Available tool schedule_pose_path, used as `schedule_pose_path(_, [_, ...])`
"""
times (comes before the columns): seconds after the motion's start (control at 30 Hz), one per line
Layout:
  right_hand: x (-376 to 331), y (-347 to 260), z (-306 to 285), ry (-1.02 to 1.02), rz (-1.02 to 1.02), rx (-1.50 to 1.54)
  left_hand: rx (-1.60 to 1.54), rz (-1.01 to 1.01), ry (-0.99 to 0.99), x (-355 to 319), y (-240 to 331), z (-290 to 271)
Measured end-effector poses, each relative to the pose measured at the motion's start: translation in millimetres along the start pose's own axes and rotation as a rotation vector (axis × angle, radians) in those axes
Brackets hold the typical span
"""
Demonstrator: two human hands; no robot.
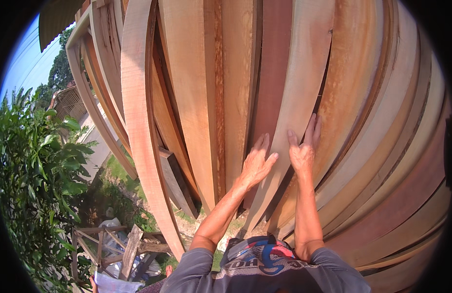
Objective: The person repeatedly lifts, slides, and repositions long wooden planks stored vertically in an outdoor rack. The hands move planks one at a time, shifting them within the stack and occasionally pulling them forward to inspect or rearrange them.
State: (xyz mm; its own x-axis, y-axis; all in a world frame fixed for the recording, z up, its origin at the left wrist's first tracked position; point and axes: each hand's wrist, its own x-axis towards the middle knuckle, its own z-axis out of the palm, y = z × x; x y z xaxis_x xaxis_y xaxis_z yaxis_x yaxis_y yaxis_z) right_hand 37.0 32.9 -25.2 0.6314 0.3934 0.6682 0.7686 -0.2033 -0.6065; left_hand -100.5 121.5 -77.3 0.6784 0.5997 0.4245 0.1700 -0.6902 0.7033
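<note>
A pale, greyish-tan plank (304, 83) leans among a row of upright wooden boards, with my two hands at either side of it. My left hand (257, 165) is open, its fingers stretched upward over a dark reddish board (275, 63) and its thumb by the pale plank's left edge. On the other side, my right hand (302, 150) is open too, the thumb over the plank's face and the fingers along its right edge. A dark gap separates that edge from an orange-brown board (350, 88). Neither hand is wrapped around the wood.
Many more planks (187, 83) stand to the left and right, and one light board (138, 107) sticks out in front. A leafy bush (35, 185) grows at the far left. Scrap wood (130, 254) and white sacks lie at the lower left.
</note>
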Motion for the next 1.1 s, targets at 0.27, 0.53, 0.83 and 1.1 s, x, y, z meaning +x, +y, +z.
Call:
schedule_pose_path(0.27, [-5.6,-6.6,16.8,-0.046,0.094,0.229,0.225,0.107,0.821,1.5,-40.0,-144.5])
schedule_pose_path(0.53, [-26.8,-80.5,36.5,0.043,-0.243,0.199,-0.369,-0.419,0.214,35.0,-143.2,-206.4])
schedule_pose_path(0.83, [-33.0,-168.6,155.9,-0.346,-0.012,0.546,-0.677,-0.325,0.158,15.5,-160.8,-198.7])
schedule_pose_path(1.1, [-54.7,-163.7,96.2,-0.292,-0.132,0.558,-0.731,-0.215,-0.049,-42.4,-135.3,-209.5])
